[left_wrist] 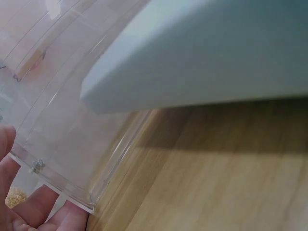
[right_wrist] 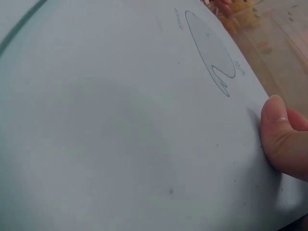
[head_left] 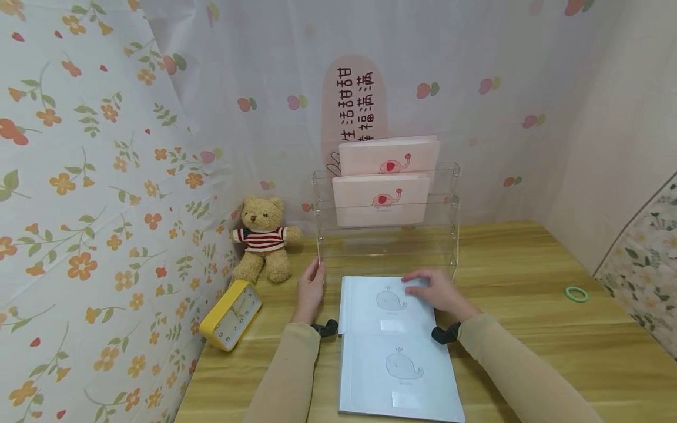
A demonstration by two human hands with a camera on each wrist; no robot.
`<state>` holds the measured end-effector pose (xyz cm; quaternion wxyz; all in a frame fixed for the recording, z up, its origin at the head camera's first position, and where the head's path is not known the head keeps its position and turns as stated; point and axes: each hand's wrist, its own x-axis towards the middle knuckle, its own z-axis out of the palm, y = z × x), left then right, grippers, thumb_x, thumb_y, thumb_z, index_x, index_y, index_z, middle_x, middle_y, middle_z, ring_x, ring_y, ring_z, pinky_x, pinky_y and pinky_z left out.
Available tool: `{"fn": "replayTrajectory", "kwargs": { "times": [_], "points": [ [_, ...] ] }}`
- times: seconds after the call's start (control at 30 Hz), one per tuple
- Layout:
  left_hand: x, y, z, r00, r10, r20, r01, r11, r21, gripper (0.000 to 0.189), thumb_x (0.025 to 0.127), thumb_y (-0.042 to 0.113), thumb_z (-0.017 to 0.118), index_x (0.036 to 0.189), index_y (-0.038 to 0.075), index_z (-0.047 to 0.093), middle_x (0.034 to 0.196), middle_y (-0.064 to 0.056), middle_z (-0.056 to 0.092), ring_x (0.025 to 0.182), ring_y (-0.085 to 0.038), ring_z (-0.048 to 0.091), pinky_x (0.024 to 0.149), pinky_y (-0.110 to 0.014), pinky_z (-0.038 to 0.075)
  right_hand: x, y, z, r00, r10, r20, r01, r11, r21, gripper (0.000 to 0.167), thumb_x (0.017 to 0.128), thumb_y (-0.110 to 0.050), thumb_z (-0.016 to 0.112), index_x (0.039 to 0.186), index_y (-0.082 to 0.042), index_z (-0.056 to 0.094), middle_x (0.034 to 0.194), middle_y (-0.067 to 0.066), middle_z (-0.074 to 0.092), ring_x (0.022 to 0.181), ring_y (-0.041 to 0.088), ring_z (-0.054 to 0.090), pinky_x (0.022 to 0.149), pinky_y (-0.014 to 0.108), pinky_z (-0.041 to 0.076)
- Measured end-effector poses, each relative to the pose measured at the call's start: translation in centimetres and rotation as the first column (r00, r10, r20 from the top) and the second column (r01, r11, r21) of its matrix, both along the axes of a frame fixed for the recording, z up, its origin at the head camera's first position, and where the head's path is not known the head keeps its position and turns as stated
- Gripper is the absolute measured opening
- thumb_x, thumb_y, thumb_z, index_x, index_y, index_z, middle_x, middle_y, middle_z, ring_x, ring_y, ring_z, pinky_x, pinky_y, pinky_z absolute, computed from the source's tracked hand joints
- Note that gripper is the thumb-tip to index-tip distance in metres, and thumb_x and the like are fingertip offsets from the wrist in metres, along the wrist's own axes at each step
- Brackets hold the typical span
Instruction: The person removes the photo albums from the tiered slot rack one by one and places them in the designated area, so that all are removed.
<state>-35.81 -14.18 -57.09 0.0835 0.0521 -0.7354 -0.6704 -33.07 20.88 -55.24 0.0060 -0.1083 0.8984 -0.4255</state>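
A clear plastic rack point(head_left: 388, 242) stands on the table, and my left hand point(head_left: 309, 289) grips its lower left side. In the left wrist view, fingers point(left_wrist: 36, 204) show beyond the rack's transparent side panel. My right hand point(head_left: 436, 292) pinches the top right edge of a pale blue booklet point(head_left: 365, 305) with a whale drawing. Its thumb point(right_wrist: 276, 139) lies on the cover in the right wrist view, with a finger behind the edge. Below it, closer to me, lies a second whale booklet point(head_left: 365, 382), which the first meets or overlaps.
Two pink elephant booklets point(head_left: 351, 202) stand in the rack's upper tiers. A teddy bear point(head_left: 264, 235) in a striped top sits left of the rack, behind a yellow clock point(head_left: 219, 320). A green ring point(head_left: 576, 294) lies on the table at right. Patterned cloth hangs behind.
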Motion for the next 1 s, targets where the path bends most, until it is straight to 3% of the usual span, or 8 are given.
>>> {"fn": "replayTrajectory", "kwargs": {
  "times": [0.1, 0.4, 0.73, 1.0],
  "points": [
    [-0.1, -0.1, -0.2, 1.000, -0.005, 0.002, 0.005, 1.000, 0.010, 0.052, 0.113, 0.043, 0.064, 0.160, 0.021, 0.060, 0.168, -0.008, 0.056, 0.159, -0.032, 0.048, 0.132, -0.054, 0.040, 0.1, -0.1, -0.3, 1.000, 0.007, 0.019, -0.007, 1.000, 0.016, 0.022, 0.097, -0.021, 0.087, 0.118, -0.023, 0.086, 0.140, 0.018, 0.076, 0.141, 0.047, 0.062, 0.121, 0.072, 0.044],
    [-0.2, -0.2, -0.2, 1.000, -0.005, 0.007, 0.005, 1.000, 0.011, 0.052, 0.112, 0.043, 0.065, 0.159, 0.020, 0.061, 0.166, -0.009, 0.058, 0.158, -0.033, 0.050, 0.131, -0.055, 0.041, 0.2, 0.1, -1.8, 0.996, 0.053, -0.070, -0.052, 0.999, 0.011, 0.022, 0.095, -0.022, 0.089, 0.116, -0.018, 0.085, 0.132, 0.015, 0.080, 0.134, 0.044, 0.068, 0.118, 0.067, 0.050],
    [-0.2, -0.3, -0.4, 1.000, -0.015, 0.005, 0.015, 1.000, 0.015, 0.053, 0.113, 0.042, 0.064, 0.161, 0.020, 0.059, 0.167, -0.009, 0.057, 0.158, -0.033, 0.050, 0.132, -0.054, 0.041, 1.0, 0.1, -2.8, 0.994, -0.048, -0.097, 0.049, 0.999, 0.005, 0.031, 0.095, -0.033, 0.090, 0.119, -0.016, 0.084, 0.130, 0.013, 0.081, 0.131, 0.041, 0.070, 0.115, 0.062, 0.055],
    [-0.2, -0.2, -0.3, 1.000, -0.024, -0.009, 0.025, 0.999, 0.022, 0.052, 0.114, 0.040, 0.063, 0.161, 0.019, 0.058, 0.167, -0.010, 0.057, 0.159, -0.034, 0.049, 0.132, -0.055, 0.040, 1.8, 0.1, -3.0, 0.984, -0.097, -0.152, 0.095, 0.995, -0.015, 0.022, 0.096, -0.029, 0.089, 0.115, -0.017, 0.085, 0.126, 0.011, 0.082, 0.123, 0.038, 0.073, 0.110, 0.060, 0.059]
  ]
}}
